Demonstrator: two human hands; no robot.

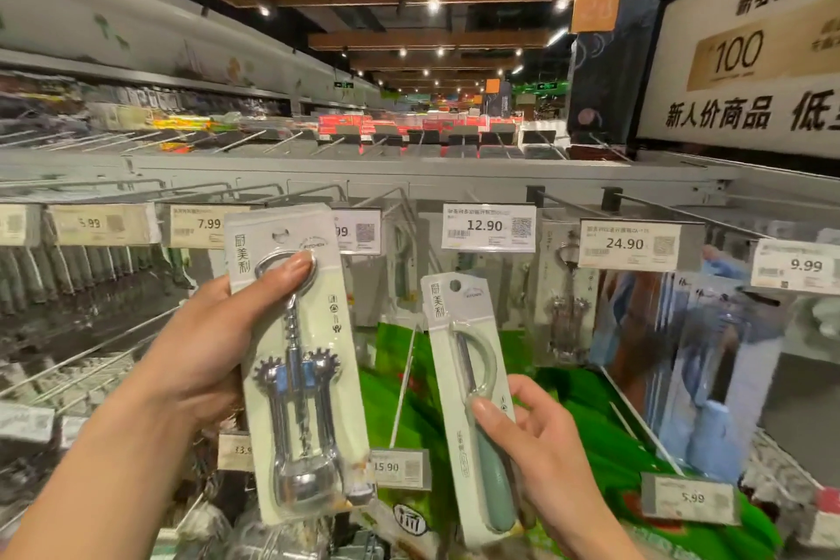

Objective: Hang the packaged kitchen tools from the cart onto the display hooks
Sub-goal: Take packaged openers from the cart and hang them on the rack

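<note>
Bare forearms (104, 446) (short, plain nails (482, 407))

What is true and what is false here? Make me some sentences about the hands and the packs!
1. The left hand holds the corkscrew pack. True.
2. The right hand holds a spoon pack. False: it holds the peeler pack.
3. The peeler pack hangs on a hook. False: it is in the right hand, on no hook.
4. A price tag reads 12.90. True.
</note>
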